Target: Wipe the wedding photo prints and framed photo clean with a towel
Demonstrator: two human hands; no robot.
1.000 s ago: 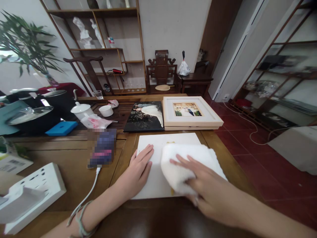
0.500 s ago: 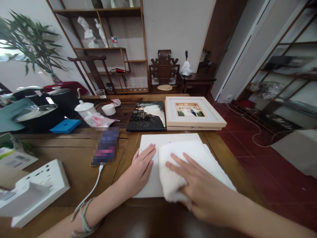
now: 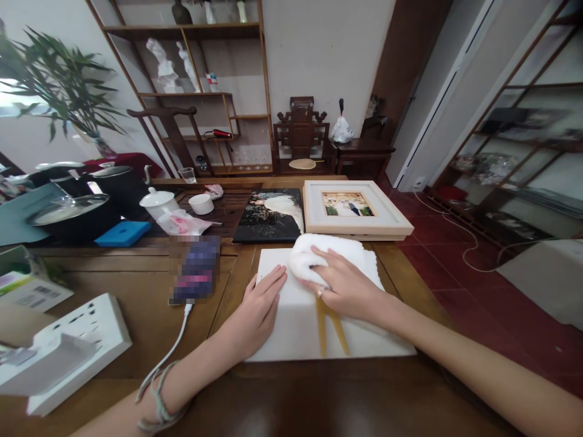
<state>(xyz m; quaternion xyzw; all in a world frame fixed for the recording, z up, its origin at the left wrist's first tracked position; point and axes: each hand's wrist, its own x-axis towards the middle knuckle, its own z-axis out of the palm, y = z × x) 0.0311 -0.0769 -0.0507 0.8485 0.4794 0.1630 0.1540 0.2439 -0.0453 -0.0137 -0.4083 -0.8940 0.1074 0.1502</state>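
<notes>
A white board [image 3: 296, 331] with a yellow stand [image 3: 328, 328] on its back lies flat on the wooden table [image 3: 136, 309]. My left hand [image 3: 259, 303] rests flat on the board's left edge, fingers stretched out. My right hand [image 3: 346, 282] presses a bunched white cloth [image 3: 319, 252] onto the far end of the board, fingers curled over it.
Behind the board lie a dark photo print [image 3: 271, 215] and a pale wooden picture frame [image 3: 353, 209]. A phone [image 3: 195, 270] on a white cable lies to the left, with a white power strip [image 3: 77, 340], a blue sponge [image 3: 122, 232], pots and tea ware further left.
My right hand has slid the cloth away from me, from the near part of the board to its far end, uncovering the yellow stand. The left hand has stayed put.
</notes>
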